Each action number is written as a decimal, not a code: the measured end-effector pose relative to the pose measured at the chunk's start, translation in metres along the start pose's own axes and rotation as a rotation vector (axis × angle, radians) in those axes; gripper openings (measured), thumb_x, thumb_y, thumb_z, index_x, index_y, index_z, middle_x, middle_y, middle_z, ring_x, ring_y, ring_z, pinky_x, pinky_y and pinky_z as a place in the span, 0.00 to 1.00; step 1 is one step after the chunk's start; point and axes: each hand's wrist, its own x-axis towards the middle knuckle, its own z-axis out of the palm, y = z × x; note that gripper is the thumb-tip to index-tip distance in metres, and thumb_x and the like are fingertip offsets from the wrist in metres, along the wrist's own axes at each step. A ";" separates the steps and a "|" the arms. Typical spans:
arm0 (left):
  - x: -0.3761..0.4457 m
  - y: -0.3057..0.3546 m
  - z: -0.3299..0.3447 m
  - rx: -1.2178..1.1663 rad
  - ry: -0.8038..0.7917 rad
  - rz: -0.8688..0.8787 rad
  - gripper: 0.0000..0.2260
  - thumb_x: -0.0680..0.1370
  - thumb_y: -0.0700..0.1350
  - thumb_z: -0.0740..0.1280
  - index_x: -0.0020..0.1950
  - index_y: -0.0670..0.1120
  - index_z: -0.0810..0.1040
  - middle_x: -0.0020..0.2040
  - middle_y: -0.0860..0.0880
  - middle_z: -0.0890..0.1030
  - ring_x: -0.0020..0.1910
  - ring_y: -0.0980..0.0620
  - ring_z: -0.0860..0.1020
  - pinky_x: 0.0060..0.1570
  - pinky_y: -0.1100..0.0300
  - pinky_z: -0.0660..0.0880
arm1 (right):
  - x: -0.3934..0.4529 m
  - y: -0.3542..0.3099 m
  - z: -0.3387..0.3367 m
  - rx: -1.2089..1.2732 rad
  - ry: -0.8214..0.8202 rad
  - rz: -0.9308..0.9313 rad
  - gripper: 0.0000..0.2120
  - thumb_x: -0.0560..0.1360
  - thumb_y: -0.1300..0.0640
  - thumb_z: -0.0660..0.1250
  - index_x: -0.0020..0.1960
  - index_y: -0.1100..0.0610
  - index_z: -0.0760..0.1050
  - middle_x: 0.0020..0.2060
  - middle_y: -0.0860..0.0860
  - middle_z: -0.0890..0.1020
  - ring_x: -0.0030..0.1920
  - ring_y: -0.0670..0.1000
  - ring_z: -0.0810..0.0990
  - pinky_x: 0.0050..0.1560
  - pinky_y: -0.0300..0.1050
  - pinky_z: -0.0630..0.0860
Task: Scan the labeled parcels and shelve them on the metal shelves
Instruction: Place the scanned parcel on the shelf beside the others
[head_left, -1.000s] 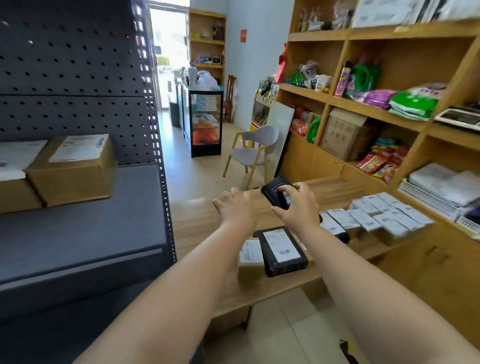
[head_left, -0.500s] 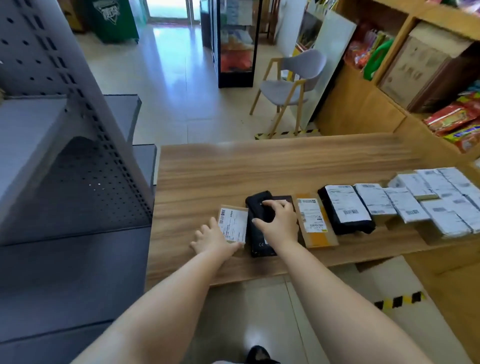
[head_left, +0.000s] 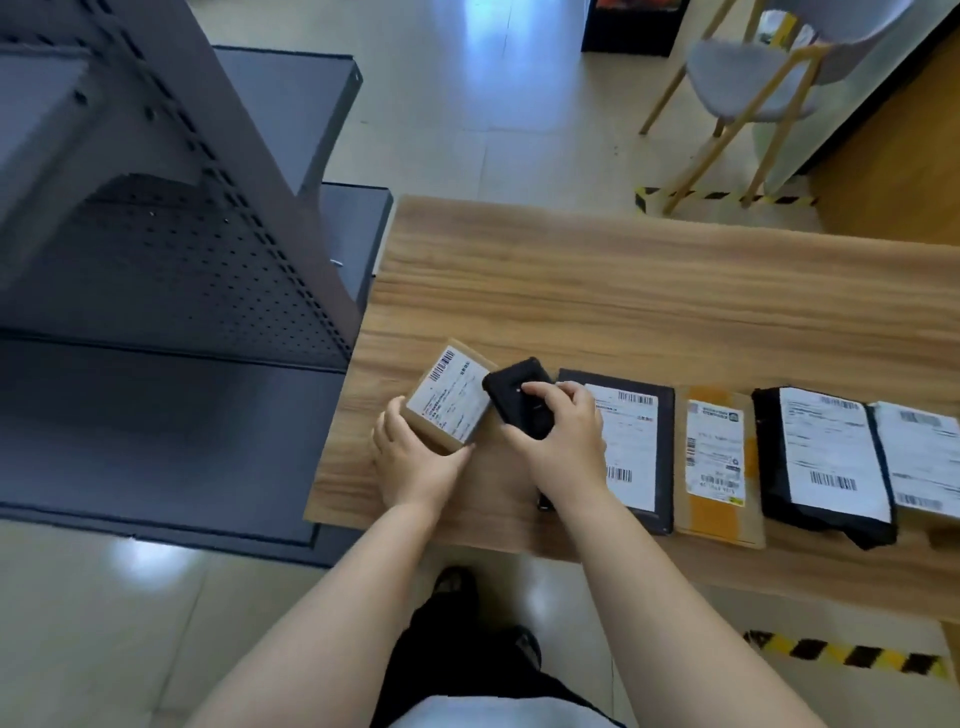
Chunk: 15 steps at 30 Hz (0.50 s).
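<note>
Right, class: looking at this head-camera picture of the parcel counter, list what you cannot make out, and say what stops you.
- Label text on the small cardboard parcel in the left hand: too small and blurred to read.
- Handheld scanner: its lower part is covered by the right hand.
- Flat black parcel: its near left corner is hidden by the right wrist.
- Rightmost parcel: cut off by the frame edge.

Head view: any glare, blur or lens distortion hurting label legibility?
Head view: window glare on the glossy floor tiles, none on the labels; small brown cardboard parcel slightly motion-blurred in the left hand, barcode visible, text unreadable; wide-angle bending of the wooden table edge.
</note>
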 end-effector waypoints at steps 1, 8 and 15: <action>0.010 -0.002 -0.008 0.042 0.032 0.041 0.48 0.63 0.55 0.81 0.76 0.49 0.59 0.73 0.45 0.65 0.74 0.44 0.60 0.74 0.47 0.59 | 0.005 -0.007 0.003 -0.025 -0.016 -0.020 0.24 0.68 0.47 0.74 0.63 0.42 0.75 0.65 0.47 0.68 0.66 0.51 0.66 0.65 0.56 0.67; 0.077 -0.022 -0.054 0.330 0.215 0.288 0.43 0.64 0.48 0.79 0.75 0.51 0.62 0.71 0.44 0.67 0.70 0.41 0.62 0.68 0.38 0.62 | 0.035 -0.062 0.022 -0.289 -0.208 -0.236 0.29 0.71 0.46 0.73 0.70 0.38 0.70 0.71 0.49 0.64 0.69 0.53 0.62 0.68 0.53 0.59; 0.108 -0.015 -0.057 0.379 0.258 0.392 0.39 0.64 0.44 0.77 0.71 0.52 0.64 0.69 0.42 0.70 0.67 0.39 0.65 0.62 0.34 0.68 | 0.059 -0.096 0.024 -0.503 -0.156 -0.216 0.27 0.73 0.44 0.70 0.70 0.39 0.69 0.72 0.52 0.62 0.68 0.57 0.63 0.66 0.56 0.62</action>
